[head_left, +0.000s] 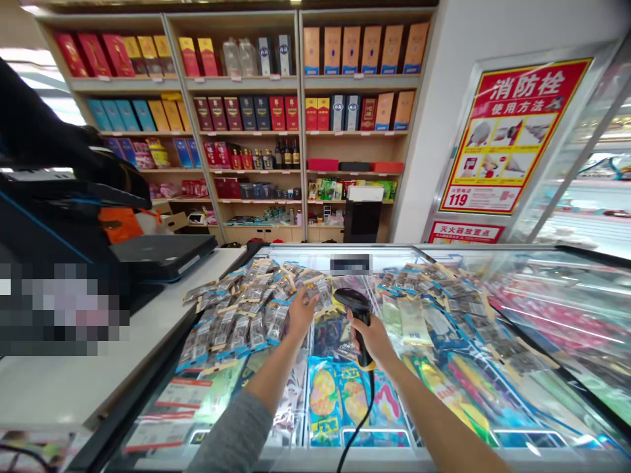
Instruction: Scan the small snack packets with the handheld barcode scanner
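Snack packets lie in left and right heaps on the glass-topped display freezer before you. Between the heaps, your right hand grips a black corded barcode scanner; your left hand is at one packet, whether pinching it you cannot tell.

A: What kind of place surrounds you?
B: A shop: you face shelves of boxed goods above price tags, a glass-topped freezer of bagged products, and a handheld scanner.
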A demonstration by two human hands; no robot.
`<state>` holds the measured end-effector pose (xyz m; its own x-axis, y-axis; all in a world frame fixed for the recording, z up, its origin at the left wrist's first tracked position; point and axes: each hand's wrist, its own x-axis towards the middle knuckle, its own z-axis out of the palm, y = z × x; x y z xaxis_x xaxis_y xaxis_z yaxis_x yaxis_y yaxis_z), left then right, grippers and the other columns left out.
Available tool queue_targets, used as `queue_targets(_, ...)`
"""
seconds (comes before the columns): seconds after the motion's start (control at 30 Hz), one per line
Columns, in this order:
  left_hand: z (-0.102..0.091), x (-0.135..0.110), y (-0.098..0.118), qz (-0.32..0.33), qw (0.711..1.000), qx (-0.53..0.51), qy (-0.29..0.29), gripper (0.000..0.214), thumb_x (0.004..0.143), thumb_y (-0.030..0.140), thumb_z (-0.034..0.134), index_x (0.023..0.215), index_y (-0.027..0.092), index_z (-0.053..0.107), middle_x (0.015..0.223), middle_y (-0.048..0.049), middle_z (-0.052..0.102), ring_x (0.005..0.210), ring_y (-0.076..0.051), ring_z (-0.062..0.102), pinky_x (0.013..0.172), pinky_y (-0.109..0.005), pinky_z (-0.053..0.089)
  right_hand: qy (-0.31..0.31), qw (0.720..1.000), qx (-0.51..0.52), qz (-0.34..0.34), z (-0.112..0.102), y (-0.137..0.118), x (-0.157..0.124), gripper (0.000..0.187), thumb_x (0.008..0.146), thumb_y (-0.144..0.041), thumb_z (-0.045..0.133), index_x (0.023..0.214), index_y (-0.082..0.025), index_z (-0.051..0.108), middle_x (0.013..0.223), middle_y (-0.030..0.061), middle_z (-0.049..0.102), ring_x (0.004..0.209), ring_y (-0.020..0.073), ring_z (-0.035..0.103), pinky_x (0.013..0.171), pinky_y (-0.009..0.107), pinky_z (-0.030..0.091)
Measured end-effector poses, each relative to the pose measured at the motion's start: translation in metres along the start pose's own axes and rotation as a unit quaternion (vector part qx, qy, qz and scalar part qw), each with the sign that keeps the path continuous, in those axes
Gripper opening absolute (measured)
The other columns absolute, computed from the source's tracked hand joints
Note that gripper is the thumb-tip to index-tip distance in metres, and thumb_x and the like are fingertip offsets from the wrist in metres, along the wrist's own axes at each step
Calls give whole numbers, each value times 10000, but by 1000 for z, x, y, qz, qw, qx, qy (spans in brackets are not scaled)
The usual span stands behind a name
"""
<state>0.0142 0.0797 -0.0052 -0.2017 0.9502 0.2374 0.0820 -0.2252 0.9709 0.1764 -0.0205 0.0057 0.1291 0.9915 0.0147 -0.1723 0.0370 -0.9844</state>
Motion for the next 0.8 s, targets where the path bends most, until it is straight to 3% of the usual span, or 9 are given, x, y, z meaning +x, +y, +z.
queue_targets(0.13,2,-3,-7,29,996,84,-3,165,730,302,692,860,203,664,729,-50,732,744,-241,702,727,-325,506,-26,991,-129,4,-8,1,-12,229,753,-421,635,785,-214,543,429,-81,471,285,116,404,333,239,287)
queue_targets(0.27,-1,-5,-7,27,994,104,-16,214,767,311,653,934,178,660,818,-67,748,801,-234,708,747,-310,508,-13,964,-266,6,-11,-2,-16,196,777,-401,610,803,-208,588,459,-38,534,392,162,521,422,254,343)
queue_targets(0.43,-1,-6,-11,12,994,108,-25,271,796,339,627,1015,181,654,851,-59,750,799,-225,711,754,-320,527,-11,944,-329,3,-14,-7,-15,186,793,-390,587,793,-206,609,505,1,588,515,202,600,485,267,373)
queue_targets(0.63,-1,-4,-17,2,995,95,-22,304,797,359,632,1047,189,658,882,-63,749,809,-224,708,759,-334,542,-18,963,-267,18,-11,-12,-21,201,758,-406,624,727,-219,556,410,-45,503,367,151,492,425,259,327)
queue_targets(0.7,-1,-3,-18,7,997,78,-27,331,787,326,638,1086,184,649,927,-72,749,854,-222,707,777,-330,544,-32,980,-195,39,-10,-14,-19,244,725,-433,651,722,-221,530,397,-67,472,313,127,426,387,255,307)
queue_targets(0.8,-1,-2,-18,20,996,56,-68,454,727,226,661,1177,180,616,979,-75,745,850,-200,704,791,-319,546,-33,997,-4,75,-19,-14,-9,358,631,-484,719,740,-216,508,449,-75,485,312,101,392,349,240,296)
